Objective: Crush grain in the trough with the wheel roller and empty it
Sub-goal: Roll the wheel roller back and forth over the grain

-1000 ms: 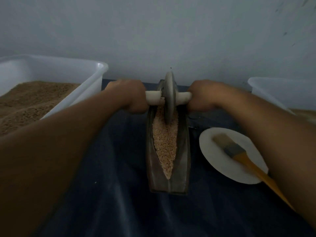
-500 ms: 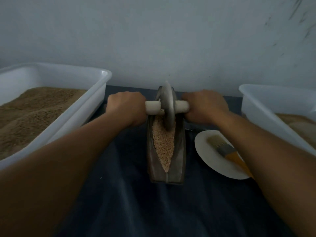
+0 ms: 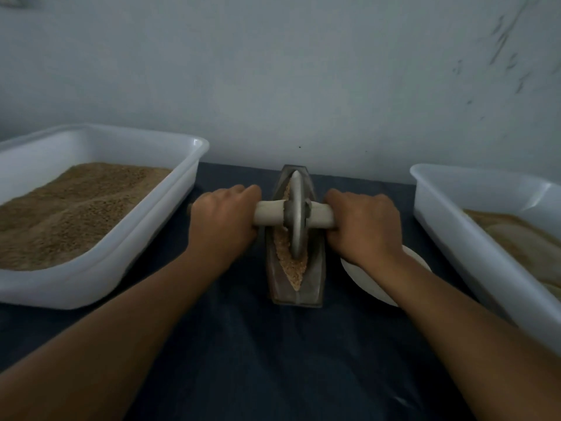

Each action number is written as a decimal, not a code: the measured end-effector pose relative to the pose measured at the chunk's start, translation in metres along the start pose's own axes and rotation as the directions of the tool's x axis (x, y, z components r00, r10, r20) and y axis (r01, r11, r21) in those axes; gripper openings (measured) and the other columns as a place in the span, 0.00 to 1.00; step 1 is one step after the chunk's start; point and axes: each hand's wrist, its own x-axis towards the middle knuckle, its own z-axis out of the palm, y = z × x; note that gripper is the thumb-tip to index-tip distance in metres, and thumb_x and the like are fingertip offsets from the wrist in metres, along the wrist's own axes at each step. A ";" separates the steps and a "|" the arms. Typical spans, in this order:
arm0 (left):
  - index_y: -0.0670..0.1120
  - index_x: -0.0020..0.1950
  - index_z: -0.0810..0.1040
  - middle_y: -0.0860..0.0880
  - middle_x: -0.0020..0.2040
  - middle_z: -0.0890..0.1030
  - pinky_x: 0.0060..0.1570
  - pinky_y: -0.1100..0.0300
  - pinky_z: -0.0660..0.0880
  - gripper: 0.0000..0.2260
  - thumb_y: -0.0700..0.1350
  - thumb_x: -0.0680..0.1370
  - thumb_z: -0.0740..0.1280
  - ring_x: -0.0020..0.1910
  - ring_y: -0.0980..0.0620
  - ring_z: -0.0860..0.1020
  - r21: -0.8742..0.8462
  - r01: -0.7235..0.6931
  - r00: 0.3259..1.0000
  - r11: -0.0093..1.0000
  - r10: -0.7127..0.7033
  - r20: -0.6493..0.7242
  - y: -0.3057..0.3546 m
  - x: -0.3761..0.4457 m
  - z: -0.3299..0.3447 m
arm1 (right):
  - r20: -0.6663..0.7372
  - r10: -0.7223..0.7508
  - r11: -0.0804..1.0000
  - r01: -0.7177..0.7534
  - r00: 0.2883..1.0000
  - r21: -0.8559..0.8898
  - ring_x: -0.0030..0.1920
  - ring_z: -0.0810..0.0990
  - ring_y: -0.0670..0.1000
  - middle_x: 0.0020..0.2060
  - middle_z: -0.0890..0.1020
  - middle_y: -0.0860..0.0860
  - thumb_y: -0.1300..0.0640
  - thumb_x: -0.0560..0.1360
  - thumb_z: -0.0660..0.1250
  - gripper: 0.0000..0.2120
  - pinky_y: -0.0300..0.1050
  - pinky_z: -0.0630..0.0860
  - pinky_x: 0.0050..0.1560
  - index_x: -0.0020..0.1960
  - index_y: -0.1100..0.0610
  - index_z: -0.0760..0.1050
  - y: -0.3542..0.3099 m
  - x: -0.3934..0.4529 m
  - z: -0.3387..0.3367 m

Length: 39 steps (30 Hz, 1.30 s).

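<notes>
Head view: grain (image 3: 292, 262) in trough (image 3: 315, 278), brown meal (image 3: 76, 208) in left tub (image 3: 170, 214).

Wheel roller (image 3: 296, 218): rolling back from the trough's (image 3: 315, 278) far end toward its middle.
Hands: left hand (image 3: 223, 221) and right hand (image 3: 365, 227) drawing nearer with it.

Head view: looks forward and down from above the bench (image 3: 273, 360), facing the wall (image 3: 273, 71).
Nearness: close, forearms fill the foreground.

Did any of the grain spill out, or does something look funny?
Nothing stands out. The grain sits inside the trough, none shows on the dark cloth, and the wheel roller stands upright in both hands.
</notes>
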 end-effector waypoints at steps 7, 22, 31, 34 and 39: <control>0.49 0.41 0.72 0.49 0.36 0.75 0.33 0.57 0.61 0.06 0.47 0.72 0.68 0.33 0.49 0.72 -0.090 -0.018 0.976 0.996 -0.002 -0.218 -0.002 -0.013 0.007 | -0.106 -0.024 1.000 0.022 0.994 -0.019 0.35 0.75 0.54 0.36 0.77 0.50 0.54 0.71 0.72 0.09 0.48 0.60 0.40 0.49 0.52 0.75 -0.007 -0.020 -0.011; 0.53 0.47 0.71 0.50 0.41 0.78 0.36 0.55 0.71 0.10 0.55 0.74 0.70 0.39 0.47 0.78 0.106 -0.002 0.976 0.994 -0.022 0.217 -0.011 0.043 0.020 | 0.317 0.047 0.999 -0.042 0.947 -0.021 0.32 0.70 0.50 0.32 0.69 0.43 0.43 0.67 0.69 0.08 0.43 0.57 0.30 0.40 0.44 0.71 0.018 0.045 0.024; 0.52 0.53 0.78 0.49 0.42 0.77 0.44 0.52 0.75 0.15 0.57 0.70 0.69 0.42 0.45 0.77 0.082 0.025 0.842 0.996 -0.066 0.536 -0.016 0.096 0.026 | 0.643 0.019 0.996 -0.067 0.766 0.051 0.36 0.78 0.50 0.38 0.79 0.48 0.43 0.68 0.72 0.10 0.43 0.72 0.33 0.41 0.48 0.77 0.034 0.095 0.041; 0.51 0.45 0.72 0.51 0.35 0.71 0.47 0.50 0.79 0.11 0.54 0.68 0.68 0.38 0.45 0.75 0.101 -0.009 0.807 0.995 -0.053 0.588 -0.015 0.111 0.027 | 0.707 0.010 0.988 -0.113 0.707 0.100 0.40 0.81 0.52 0.41 0.81 0.51 0.48 0.67 0.76 0.13 0.51 0.82 0.44 0.46 0.53 0.81 0.036 0.102 0.046; 0.51 0.43 0.72 0.52 0.35 0.73 0.45 0.51 0.78 0.12 0.56 0.66 0.66 0.38 0.45 0.76 0.107 -0.008 0.801 0.994 -0.058 0.596 -0.014 0.117 0.027 | 0.733 -0.018 0.986 -0.111 0.680 0.127 0.38 0.78 0.50 0.39 0.79 0.50 0.48 0.67 0.77 0.15 0.46 0.76 0.39 0.46 0.56 0.79 0.039 0.107 0.047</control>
